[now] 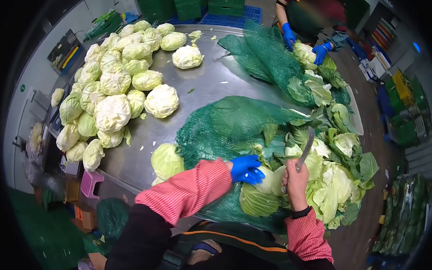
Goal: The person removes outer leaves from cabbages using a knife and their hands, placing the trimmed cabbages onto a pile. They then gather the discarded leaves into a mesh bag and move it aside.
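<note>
Blue-gloved left hand (246, 168) curled on cabbage (271, 182); right hand (296, 183), grip tight around knife (306, 148).

Your open lane is the bare steel of the table (213, 82), between the cabbage pile (113, 93) on your left and the net (226, 126) in front. To the right, leaves (341, 163) crowd the edge, your knife (305, 150) stands up among them, and a co-worker's gloves (288, 35) block the far end.
</note>
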Demonstrator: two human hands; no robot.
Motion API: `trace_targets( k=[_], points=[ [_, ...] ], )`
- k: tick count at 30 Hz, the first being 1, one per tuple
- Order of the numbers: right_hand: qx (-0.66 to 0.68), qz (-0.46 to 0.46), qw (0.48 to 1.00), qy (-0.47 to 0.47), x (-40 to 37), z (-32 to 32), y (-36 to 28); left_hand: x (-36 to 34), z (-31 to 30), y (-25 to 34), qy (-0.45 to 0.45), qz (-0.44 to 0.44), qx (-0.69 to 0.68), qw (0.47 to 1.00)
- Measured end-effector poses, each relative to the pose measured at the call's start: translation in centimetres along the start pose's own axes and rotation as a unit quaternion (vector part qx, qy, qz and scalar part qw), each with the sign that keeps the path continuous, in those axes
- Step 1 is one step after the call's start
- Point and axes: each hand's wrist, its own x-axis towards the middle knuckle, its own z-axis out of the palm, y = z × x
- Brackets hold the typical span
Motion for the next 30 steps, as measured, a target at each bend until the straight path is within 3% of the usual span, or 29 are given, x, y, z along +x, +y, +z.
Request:
trace_targets(
  k=[2, 3, 5, 7, 8, 10, 13, 16, 17, 20, 22, 23, 26, 28, 30],
  points=[
    [0.000, -0.003, 1.000, -0.004, 0.5, -1.4, 0.1, 7.2, -4.8, -1.6, 0.100, 0.038, -0.043, 0.993],
    [-0.019, -0.007, 1.000, -0.003, 0.9, -2.3, 0.2, 5.8, -4.3, -0.5, 0.134, 0.136, 0.189, 0.963],
    [-0.015, 0.002, 1.000, -0.016, 1.7, -3.7, 0.5, 5.5, -9.0, 0.1, 0.201, 0.222, 0.377, 0.876],
    [-0.051, 0.029, 0.997, -0.045, 2.4, -4.9, 0.3, 4.6, -8.8, 1.1, 0.353, 0.225, 0.234, 0.878],
    [-0.091, -0.025, 0.993, -0.071, 3.2, -5.2, 0.8, 3.4, -7.8, 1.6, 0.454, 0.232, 0.118, 0.852],
    [-0.169, -0.133, 0.969, -0.121, 4.5, -4.9, 1.3, 2.4, -8.7, 1.8, 0.504, 0.309, 0.220, 0.776],
    [-0.226, -0.168, 0.933, -0.222, 6.3, -3.5, 0.2, 2.9, -8.8, 2.8, 0.606, 0.426, 0.312, 0.595],
    [-0.242, -0.183, 0.910, -0.283, 8.3, -1.1, -0.3, 1.2, -7.4, 6.5, 0.630, 0.368, 0.469, 0.498],
    [-0.236, -0.186, 0.909, -0.287, 9.2, -0.1, 0.2, 1.7, -11.1, 7.5, 0.601, 0.346, 0.454, 0.560],
    [-0.244, -0.145, 0.917, -0.279, 12.3, 2.3, 2.9, 2.3, -9.9, 10.0, 0.644, 0.212, 0.417, 0.605],
    [-0.258, -0.125, 0.924, -0.255, 13.4, 4.1, 3.2, 2.1, -9.4, 11.4, 0.575, 0.173, 0.484, 0.636],
    [-0.219, 0.001, 0.934, -0.281, 14.0, 4.0, 3.3, 1.3, -9.5, 11.6, 0.546, 0.148, 0.490, 0.663],
    [-0.185, 0.049, 0.954, -0.232, 15.9, 5.1, 4.3, 0.0, -11.5, 12.1, 0.463, 0.083, 0.374, 0.799],
    [-0.191, 0.070, 0.960, -0.190, 15.8, 5.9, 3.5, 1.1, -11.6, 11.8, 0.465, 0.168, 0.503, 0.709],
    [-0.224, 0.068, 0.960, -0.155, 15.9, 6.6, 3.8, 2.1, -10.8, 11.3, 0.498, 0.147, 0.544, 0.659]
  ],
)
